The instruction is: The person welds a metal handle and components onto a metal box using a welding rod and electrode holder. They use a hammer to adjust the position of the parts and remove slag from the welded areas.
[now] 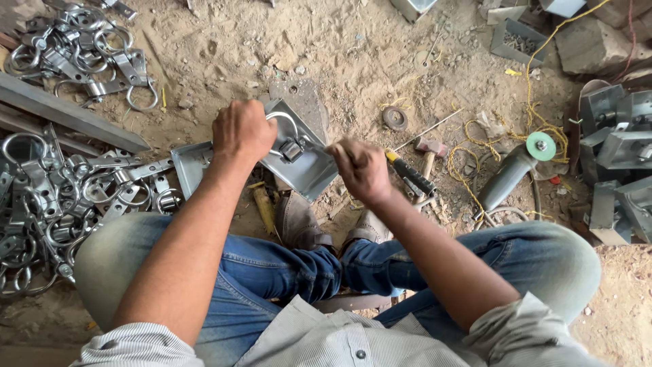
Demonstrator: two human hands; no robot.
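Head view: sheet-metal latch plate [309, 170] on sandy floor [353, 61], before my knees.
Left hand [241, 129]: grip closed over plate's ring end.
Right hand [360, 166]: grip closed on yellow-handled tool [411, 175], probably a screwdriver.
Handling: stiff, light, sharp-edged; hold by rim.

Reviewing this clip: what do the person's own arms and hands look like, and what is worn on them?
Both hands, left hand and right hand, are bare: no gloves, rings or watch visible. The forearms are uncovered; pale, finely striped shirt sleeves are rolled up near the elbows.

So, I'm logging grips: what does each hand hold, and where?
Left hand presses the metal tray at its top edge; right hand grips a small tool, mostly hidden.
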